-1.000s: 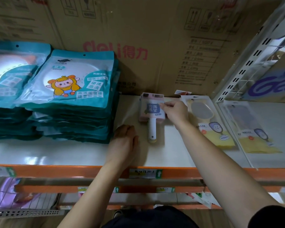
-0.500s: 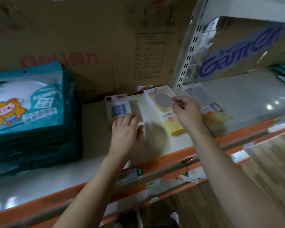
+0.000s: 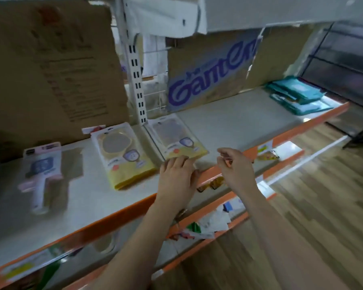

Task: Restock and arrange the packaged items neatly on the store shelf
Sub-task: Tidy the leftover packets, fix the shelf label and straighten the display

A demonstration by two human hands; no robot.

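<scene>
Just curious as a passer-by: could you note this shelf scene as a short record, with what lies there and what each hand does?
Shelf: white shelf board, orange front edge
Left: pink-carded hand-mirror pack, lying flat
Middle: clear yellow-bottomed round-mirror pack
Right: similar clear-and-yellow pack, beyond the white slotted upright
Left hand: flat, fingertips on that right pack's near edge
Right hand: loosely curled, empty, over the shelf's front edge
Far right: teal packs, stacked
</scene>
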